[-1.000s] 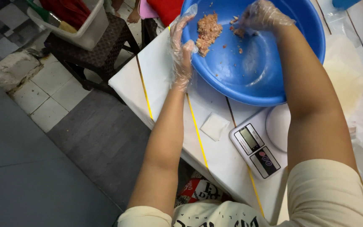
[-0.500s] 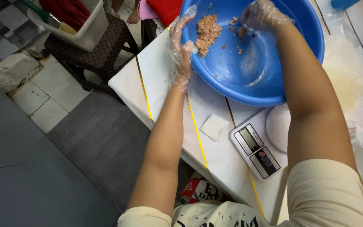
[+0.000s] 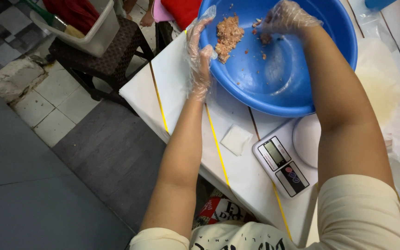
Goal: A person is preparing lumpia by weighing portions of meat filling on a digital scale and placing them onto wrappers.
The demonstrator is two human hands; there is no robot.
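A big blue plastic basin point(image 3: 297, 88) stands tilted on the white table point(image 3: 181, 83). A clump of pinkish minced filling point(image 3: 228, 37) clings to its inner wall at the upper left. My left hand point(image 3: 199, 60), in a clear plastic glove, grips the basin's rim beside the clump. My right hand point(image 3: 287, 21), gloved too, is inside the basin with its fingers curled around a small bit of filling. Crumbs of the filling dot the basin wall between my two hands.
A white digital kitchen scale point(image 3: 289, 159) sits at the table's near edge, a small white square wrapper point(image 3: 236, 139) beside it. Clear plastic sheeting point(image 3: 390, 102) lies at the right. A dark stool with a white tub point(image 3: 93, 34) stands on the tiled floor at left.
My right hand has shifted slightly inside the basin, gathering filling. My left hand keeps its hold on the rim.
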